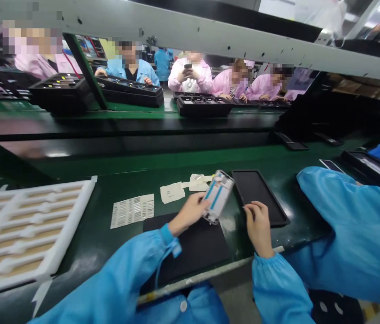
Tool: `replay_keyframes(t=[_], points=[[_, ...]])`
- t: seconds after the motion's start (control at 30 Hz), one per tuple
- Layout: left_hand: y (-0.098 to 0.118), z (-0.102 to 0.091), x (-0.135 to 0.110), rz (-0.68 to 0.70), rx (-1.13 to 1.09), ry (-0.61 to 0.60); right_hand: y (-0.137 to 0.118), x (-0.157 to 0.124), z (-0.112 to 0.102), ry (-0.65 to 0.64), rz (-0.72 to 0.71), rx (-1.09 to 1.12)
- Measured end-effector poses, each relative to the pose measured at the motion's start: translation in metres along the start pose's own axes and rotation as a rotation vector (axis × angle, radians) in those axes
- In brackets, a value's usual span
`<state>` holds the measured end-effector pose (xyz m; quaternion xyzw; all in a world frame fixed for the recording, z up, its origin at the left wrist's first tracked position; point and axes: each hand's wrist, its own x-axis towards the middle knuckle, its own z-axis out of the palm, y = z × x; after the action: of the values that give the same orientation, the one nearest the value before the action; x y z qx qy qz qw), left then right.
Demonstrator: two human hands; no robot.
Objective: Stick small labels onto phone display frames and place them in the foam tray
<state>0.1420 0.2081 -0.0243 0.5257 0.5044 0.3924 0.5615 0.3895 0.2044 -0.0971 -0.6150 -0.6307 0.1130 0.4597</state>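
My left hand (190,213) is closed around the lower end of a white phone frame (218,195) with blue strips, holding it tilted above a black mat (193,252). My right hand (259,225) hovers just right of the frame, fingers curled and pinched together over the near edge of a black tray (260,195); whatever the fingertips hold is too small to make out. Both arms wear blue sleeves.
A barcode label sheet (132,210) and white paper pieces (172,192) lie on the green bench. A white foam tray (24,229) sits at left. A neighbour's blue sleeve (355,229) crowds the right. Black trays (203,105) and several workers are across the line.
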Motion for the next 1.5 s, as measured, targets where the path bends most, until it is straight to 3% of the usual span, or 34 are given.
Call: replay_keyframes(t=[0.1,0.2,0.33,0.5,0.6,0.7,0.8,0.93,1.03,1.1,1.2,1.37,1.5], points=[[-0.005,-0.057,-0.057,-0.007,-0.021,0.052,-0.007,0.008,0.023,-0.1,-0.009,-0.13],[-0.024,-0.088,-0.114,-0.152,-0.17,0.125,-0.002,0.016,0.028,-0.144,0.023,-0.265],[-0.05,-0.091,-0.165,-0.249,-0.315,0.169,0.011,0.025,0.023,-0.209,0.036,-0.362],[-0.067,-0.089,-0.186,-0.22,-0.366,0.173,0.017,0.048,0.023,-0.227,0.012,-0.373],[-0.076,-0.096,-0.196,-0.216,-0.393,0.168,-0.005,0.072,0.022,-0.224,-0.065,-0.318],[-0.085,-0.102,-0.209,-0.228,-0.41,0.148,-0.059,0.101,0.034,-0.206,-0.248,-0.209],[-0.092,-0.105,-0.22,-0.245,-0.401,0.156,-0.134,0.123,0.08,-0.206,-0.505,-0.095],[-0.1,-0.103,-0.232,-0.242,-0.373,0.176,-0.222,0.122,0.179,-0.33,-0.822,-0.045],[-0.103,-0.101,-0.242,-0.269,-0.26,0.209,-0.257,0.1,0.236,-0.445,-0.899,-0.004],[-0.099,-0.103,-0.247,-0.271,-0.115,0.272,-0.264,0.082,0.249,-0.499,-0.903,0.058],[-0.081,-0.108,-0.248,-0.144,0.172,0.284,-0.26,0.063,0.23,-0.547,-0.824,0.196],[-0.042,-0.119,-0.222,0.11,0.676,0.205,-0.244,0.041,0.148,-0.545,-0.554,0.368],[-0.025,-0.121,-0.195,0.212,1.032,0.081,-0.222,0.005,0.093,-0.596,-0.408,0.428]])
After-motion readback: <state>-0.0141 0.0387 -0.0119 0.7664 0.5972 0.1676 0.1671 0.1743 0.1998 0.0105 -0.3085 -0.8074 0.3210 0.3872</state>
